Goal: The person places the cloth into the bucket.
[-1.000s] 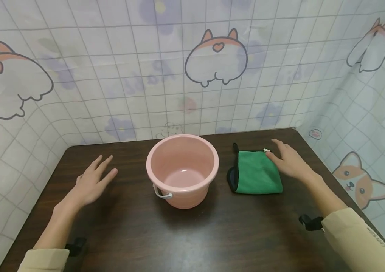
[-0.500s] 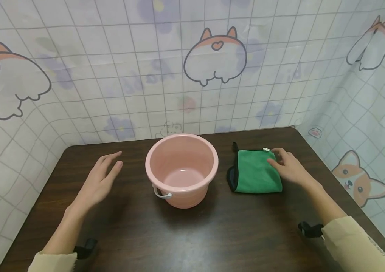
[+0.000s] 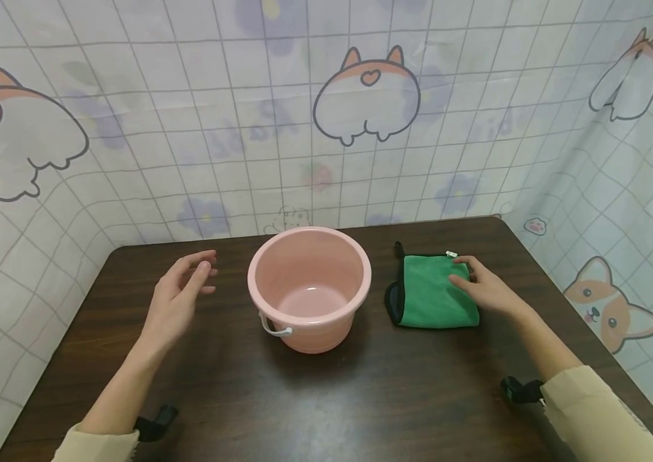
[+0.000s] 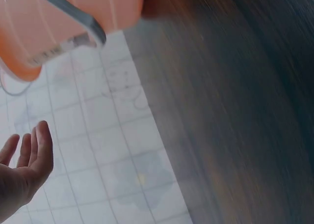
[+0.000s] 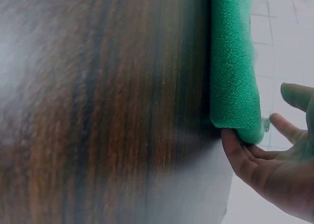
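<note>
A pink bucket (image 3: 310,308) stands upright on the table, its grey-white handle (image 3: 274,326) hanging low on the left front. To its left is my left hand (image 3: 179,292), raised and apart from the bucket, fingers loosely bent and holding nothing. Right of the bucket lies a folded green towel (image 3: 436,292) with black edging and a small white tag. My right hand (image 3: 488,285) is at the towel's right edge, thumb over it. In the right wrist view its lower fingers (image 5: 238,150) reach the towel's folded edge from below, while the thumb (image 5: 297,95) stays apart.
The dark wooden table (image 3: 315,410) runs back to a wall covering (image 3: 245,128) with a grid and cartoon dogs. That covering also encloses the left and right sides. Black straps sit on both wrists by the sleeves (image 3: 598,410).
My left hand has moved right, towards the bucket, its fingers bending more. The right hand has come lower and closer in at the towel's right edge. Bucket and towel stay in place.
</note>
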`<action>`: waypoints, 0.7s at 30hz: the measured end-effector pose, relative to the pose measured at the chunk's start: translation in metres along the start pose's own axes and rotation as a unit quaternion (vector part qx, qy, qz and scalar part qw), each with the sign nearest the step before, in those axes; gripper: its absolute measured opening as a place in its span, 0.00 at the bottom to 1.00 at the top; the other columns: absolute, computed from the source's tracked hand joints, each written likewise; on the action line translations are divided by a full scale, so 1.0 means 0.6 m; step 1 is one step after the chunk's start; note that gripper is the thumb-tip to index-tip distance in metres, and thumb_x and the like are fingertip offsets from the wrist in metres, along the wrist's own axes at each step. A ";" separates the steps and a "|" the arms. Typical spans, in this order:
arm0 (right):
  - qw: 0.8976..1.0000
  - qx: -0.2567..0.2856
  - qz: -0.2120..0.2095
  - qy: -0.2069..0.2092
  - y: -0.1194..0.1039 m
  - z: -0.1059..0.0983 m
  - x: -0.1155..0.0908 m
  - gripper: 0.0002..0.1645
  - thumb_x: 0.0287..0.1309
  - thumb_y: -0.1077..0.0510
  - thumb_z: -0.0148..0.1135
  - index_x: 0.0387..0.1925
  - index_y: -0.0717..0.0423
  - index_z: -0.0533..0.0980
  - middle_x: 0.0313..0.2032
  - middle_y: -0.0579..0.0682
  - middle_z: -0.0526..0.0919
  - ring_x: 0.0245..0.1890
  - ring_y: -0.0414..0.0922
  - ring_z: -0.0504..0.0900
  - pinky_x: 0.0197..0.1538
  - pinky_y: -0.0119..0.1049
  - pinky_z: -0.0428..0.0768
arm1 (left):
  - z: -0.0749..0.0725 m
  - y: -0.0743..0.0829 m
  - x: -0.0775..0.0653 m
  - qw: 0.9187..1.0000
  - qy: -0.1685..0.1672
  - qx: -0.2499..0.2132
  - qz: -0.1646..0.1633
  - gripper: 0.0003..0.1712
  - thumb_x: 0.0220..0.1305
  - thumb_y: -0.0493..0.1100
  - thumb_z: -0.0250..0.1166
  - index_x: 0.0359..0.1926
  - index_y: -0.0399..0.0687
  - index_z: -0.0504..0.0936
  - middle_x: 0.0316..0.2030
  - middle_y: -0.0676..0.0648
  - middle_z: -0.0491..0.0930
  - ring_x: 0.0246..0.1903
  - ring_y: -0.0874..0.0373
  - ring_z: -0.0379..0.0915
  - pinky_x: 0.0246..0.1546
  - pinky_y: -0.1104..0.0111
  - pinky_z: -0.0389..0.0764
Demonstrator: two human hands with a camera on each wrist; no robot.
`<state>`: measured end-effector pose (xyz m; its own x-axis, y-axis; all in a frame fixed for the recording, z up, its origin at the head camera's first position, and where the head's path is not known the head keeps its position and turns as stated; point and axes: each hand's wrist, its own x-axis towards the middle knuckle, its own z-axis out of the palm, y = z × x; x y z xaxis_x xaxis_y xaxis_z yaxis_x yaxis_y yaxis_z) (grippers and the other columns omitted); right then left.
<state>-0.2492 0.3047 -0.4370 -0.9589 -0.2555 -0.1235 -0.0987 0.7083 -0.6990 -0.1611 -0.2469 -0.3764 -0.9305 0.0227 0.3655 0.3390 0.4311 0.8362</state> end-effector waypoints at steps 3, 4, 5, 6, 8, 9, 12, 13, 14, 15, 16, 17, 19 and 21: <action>1.000 0.022 0.007 -0.008 0.001 0.000 0.003 0.38 0.79 0.41 0.50 0.76 0.59 0.55 0.66 0.79 0.64 0.64 0.74 0.67 0.55 0.67 0.75 | 0.006 0.007 0.001 0.998 -0.012 -0.068 -0.016 0.26 0.83 0.49 0.51 0.69 0.36 0.72 0.60 0.41 0.73 0.54 0.53 0.76 0.47 0.71 0.85; 0.999 0.031 0.010 -0.012 0.002 0.000 0.004 0.38 0.79 0.42 0.50 0.76 0.59 0.55 0.67 0.79 0.63 0.64 0.74 0.67 0.56 0.67 0.74 | 0.008 0.009 0.001 0.996 -0.017 -0.089 -0.025 0.27 0.83 0.50 0.51 0.69 0.36 0.72 0.60 0.41 0.72 0.55 0.53 0.75 0.48 0.69 0.85; 0.999 0.043 0.012 -0.018 0.003 -0.001 0.006 0.37 0.79 0.44 0.51 0.76 0.60 0.55 0.68 0.79 0.61 0.65 0.74 0.65 0.57 0.68 0.73 | 0.010 0.010 0.001 0.994 -0.023 -0.104 -0.034 0.28 0.82 0.51 0.51 0.70 0.35 0.71 0.60 0.40 0.72 0.55 0.52 0.75 0.48 0.68 0.85; 0.998 0.054 0.015 -0.025 0.004 -0.002 0.007 0.36 0.79 0.45 0.52 0.76 0.60 0.55 0.69 0.78 0.59 0.66 0.74 0.64 0.58 0.68 0.72 | 0.012 0.011 0.002 0.992 -0.029 -0.115 -0.043 0.29 0.82 0.52 0.52 0.71 0.35 0.70 0.61 0.40 0.71 0.55 0.52 0.75 0.48 0.67 0.86; 0.996 0.078 0.021 -0.038 0.007 -0.003 0.011 0.36 0.79 0.48 0.54 0.76 0.59 0.55 0.72 0.77 0.53 0.69 0.75 0.59 0.61 0.69 0.69 | 0.014 0.013 0.002 0.989 -0.042 -0.130 -0.059 0.30 0.81 0.53 0.52 0.72 0.35 0.69 0.61 0.40 0.71 0.55 0.50 0.75 0.48 0.65 0.86; 0.995 0.091 0.024 -0.044 0.008 -0.003 0.013 0.36 0.78 0.49 0.55 0.77 0.59 0.56 0.73 0.76 0.51 0.70 0.75 0.57 0.62 0.70 0.68 | 0.015 0.013 0.003 0.987 -0.048 -0.136 -0.065 0.31 0.81 0.53 0.53 0.72 0.35 0.68 0.62 0.40 0.71 0.55 0.50 0.75 0.48 0.64 0.86; 0.990 0.122 0.032 -0.058 0.011 -0.003 0.018 0.36 0.77 0.52 0.57 0.78 0.57 0.56 0.76 0.74 0.45 0.72 0.73 0.54 0.65 0.68 0.66 | 0.018 0.012 0.004 0.984 -0.063 -0.149 -0.078 0.31 0.81 0.53 0.54 0.72 0.35 0.68 0.60 0.39 0.72 0.53 0.48 0.76 0.48 0.63 0.86; 0.989 0.132 0.036 -0.060 0.012 -0.003 0.019 0.36 0.77 0.53 0.57 0.78 0.57 0.57 0.76 0.73 0.46 0.72 0.72 0.55 0.66 0.67 0.66 | 0.018 0.013 0.005 0.982 -0.067 -0.155 -0.082 0.31 0.81 0.53 0.54 0.72 0.35 0.68 0.59 0.40 0.73 0.53 0.47 0.77 0.48 0.62 0.86; 0.987 0.141 0.039 -0.062 0.012 -0.002 0.020 0.36 0.77 0.54 0.57 0.78 0.56 0.57 0.76 0.73 0.47 0.72 0.71 0.56 0.66 0.66 0.67 | 0.019 0.013 0.005 0.981 -0.069 -0.161 -0.086 0.31 0.81 0.53 0.54 0.72 0.35 0.69 0.59 0.40 0.74 0.51 0.48 0.77 0.48 0.62 0.86; 0.986 0.149 0.042 -0.063 0.013 -0.001 0.021 0.36 0.77 0.54 0.57 0.78 0.56 0.58 0.75 0.73 0.49 0.70 0.70 0.59 0.65 0.64 0.69 | 0.019 0.013 0.006 0.979 -0.072 -0.169 -0.090 0.31 0.80 0.53 0.55 0.71 0.35 0.69 0.58 0.41 0.74 0.50 0.50 0.78 0.48 0.62 0.86; 0.985 0.152 0.042 -0.063 0.014 -0.001 0.023 0.36 0.77 0.54 0.57 0.78 0.56 0.58 0.75 0.73 0.50 0.69 0.69 0.62 0.64 0.62 0.71 | 0.020 0.014 0.007 0.977 -0.074 -0.176 -0.093 0.31 0.80 0.53 0.55 0.71 0.35 0.69 0.57 0.41 0.74 0.50 0.50 0.78 0.48 0.62 0.86; 0.985 0.157 0.043 -0.062 0.014 -0.001 0.024 0.36 0.77 0.55 0.57 0.78 0.56 0.58 0.74 0.73 0.52 0.68 0.69 0.63 0.63 0.61 0.72 | 0.020 0.015 0.008 0.975 -0.076 -0.186 -0.096 0.31 0.80 0.53 0.55 0.71 0.34 0.69 0.56 0.42 0.75 0.49 0.51 0.79 0.48 0.62 0.86; 0.984 0.160 0.042 -0.060 0.016 -0.002 0.025 0.35 0.76 0.55 0.58 0.78 0.56 0.59 0.74 0.73 0.53 0.67 0.68 0.65 0.62 0.60 0.73 | 0.020 0.016 0.010 0.970 -0.078 -0.205 -0.102 0.31 0.80 0.53 0.55 0.70 0.34 0.70 0.54 0.43 0.75 0.47 0.53 0.79 0.48 0.62 0.87; 0.985 0.160 0.037 -0.059 0.016 -0.003 0.027 0.35 0.76 0.55 0.58 0.77 0.57 0.60 0.75 0.73 0.50 0.68 0.68 0.63 0.63 0.61 0.72 | 0.022 0.016 0.012 0.964 -0.080 -0.230 -0.108 0.29 0.80 0.52 0.56 0.69 0.35 0.71 0.52 0.44 0.76 0.45 0.55 0.79 0.47 0.62 0.87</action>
<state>-0.2659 0.3084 -0.4446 -0.9210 -0.2994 -0.2492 0.0765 0.4882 -0.8694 -0.1664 -0.2308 -0.3711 -0.9833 0.1321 0.1253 0.1258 -0.0043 0.9920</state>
